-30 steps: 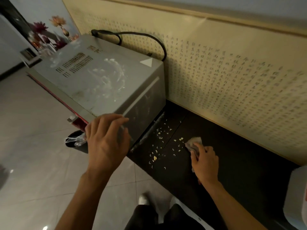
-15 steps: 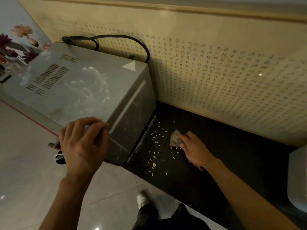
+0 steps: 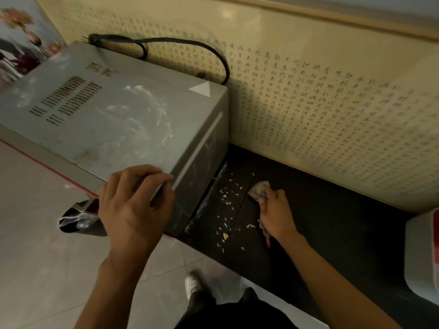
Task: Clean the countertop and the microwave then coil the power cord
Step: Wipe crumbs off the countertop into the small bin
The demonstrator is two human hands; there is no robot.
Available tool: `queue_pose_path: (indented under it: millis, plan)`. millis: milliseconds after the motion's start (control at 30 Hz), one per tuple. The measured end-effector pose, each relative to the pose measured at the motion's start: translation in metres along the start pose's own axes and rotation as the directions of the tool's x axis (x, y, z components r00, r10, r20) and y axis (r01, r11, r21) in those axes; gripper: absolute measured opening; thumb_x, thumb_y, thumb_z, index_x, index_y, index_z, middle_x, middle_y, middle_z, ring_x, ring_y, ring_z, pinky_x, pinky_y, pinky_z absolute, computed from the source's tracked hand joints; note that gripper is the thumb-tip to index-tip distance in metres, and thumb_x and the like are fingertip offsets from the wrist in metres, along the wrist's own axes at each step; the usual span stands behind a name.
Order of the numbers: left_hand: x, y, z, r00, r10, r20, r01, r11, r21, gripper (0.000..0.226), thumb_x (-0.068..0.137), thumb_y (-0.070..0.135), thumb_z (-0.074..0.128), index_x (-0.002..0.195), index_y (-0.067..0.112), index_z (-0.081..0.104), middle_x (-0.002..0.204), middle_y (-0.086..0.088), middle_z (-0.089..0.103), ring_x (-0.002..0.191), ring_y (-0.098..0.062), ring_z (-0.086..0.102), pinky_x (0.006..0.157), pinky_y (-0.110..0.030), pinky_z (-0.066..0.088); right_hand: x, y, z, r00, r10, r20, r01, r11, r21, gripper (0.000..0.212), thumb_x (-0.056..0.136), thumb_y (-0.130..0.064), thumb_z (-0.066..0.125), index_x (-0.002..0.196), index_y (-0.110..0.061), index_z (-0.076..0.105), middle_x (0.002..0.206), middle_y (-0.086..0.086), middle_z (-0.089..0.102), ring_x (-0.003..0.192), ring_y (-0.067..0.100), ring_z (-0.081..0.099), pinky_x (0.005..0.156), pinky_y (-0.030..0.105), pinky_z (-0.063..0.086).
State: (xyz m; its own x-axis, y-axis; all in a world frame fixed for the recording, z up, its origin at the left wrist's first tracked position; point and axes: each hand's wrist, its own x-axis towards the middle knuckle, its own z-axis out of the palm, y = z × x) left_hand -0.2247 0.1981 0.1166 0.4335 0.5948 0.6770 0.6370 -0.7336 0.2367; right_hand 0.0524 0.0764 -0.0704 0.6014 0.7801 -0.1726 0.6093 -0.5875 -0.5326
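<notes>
The left hand [image 3: 135, 205] curls over the near top corner of the microwave [image 3: 114, 119], fingers bent on its edge. The right hand [image 3: 276, 214] pinches a crumpled cloth [image 3: 259, 189] against the dark table [image 3: 332, 210]. Pale crumbs [image 3: 225, 203] lie scattered between the two hands. The black power cord [image 3: 190, 47] loops behind the microwave, beyond the left hand, along the wall.
</notes>
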Motion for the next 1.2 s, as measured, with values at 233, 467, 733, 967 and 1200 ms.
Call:
queue_pose_path:
  millis: [233,467,733,967,1200]
  plan:
    - [0.0,-0.001,0.001,1.0,0.002,-0.003,-0.002,1.0,-0.007,0.009,0.093,0.016,0.074,0.099,0.008,0.076,0.105,-0.013,0.071,0.095,-0.03,0.062,0.08,-0.035,0.041,-0.013,0.003,-0.011,0.996,-0.068,0.052,0.066,0.997,0.042,0.046,0.103,-0.026,0.046,0.148,-0.025,0.037,0.128,0.005,0.036,0.101,0.014,0.053,0.09,0.029,0.052]
    - [0.0,-0.002,0.002,1.0,-0.008,-0.021,0.007,1.0,-0.02,0.01,0.095,0.016,0.072,0.096,0.008,0.077,0.103,-0.013,0.072,0.094,-0.032,0.065,0.076,-0.042,0.046,-0.009,0.03,-0.024,0.995,-0.039,0.087,0.047,0.994,-0.094,0.046,0.104,-0.027,0.043,0.149,-0.024,0.034,0.129,0.008,0.037,0.107,0.018,0.048,0.094,0.033,0.047]
    - [-0.001,-0.002,0.003,0.999,-0.015,-0.028,0.015,1.0,-0.007,0.009,0.093,0.016,0.074,0.096,0.009,0.077,0.102,-0.012,0.072,0.094,-0.03,0.064,0.077,-0.037,0.044,-0.042,0.012,0.0,0.937,-0.263,0.231,0.292,0.951,-0.1,0.053,0.103,-0.032,0.044,0.153,-0.032,0.027,0.131,0.0,0.036,0.107,0.006,0.043,0.098,0.028,0.046]
    - [0.002,0.002,0.002,0.999,-0.038,-0.027,0.038,0.999,0.003,0.01,0.094,0.018,0.071,0.095,0.011,0.078,0.102,-0.011,0.072,0.094,-0.028,0.063,0.078,-0.035,0.044,0.053,0.004,-0.027,0.985,-0.11,-0.134,0.115,0.993,0.029,0.05,0.104,-0.022,0.043,0.153,-0.022,0.032,0.131,0.012,0.038,0.115,0.024,0.047,0.101,0.035,0.043]
    - [0.002,0.003,0.001,0.999,-0.04,-0.02,0.041,0.999,0.021,0.008,0.093,0.018,0.073,0.096,0.013,0.078,0.103,-0.01,0.072,0.094,-0.025,0.061,0.078,-0.032,0.041,0.102,-0.004,-0.006,0.976,-0.216,0.023,0.216,0.951,-0.221,0.054,0.097,-0.017,0.055,0.149,-0.023,0.042,0.129,0.017,0.046,0.113,0.036,0.048,0.096,0.049,0.046]
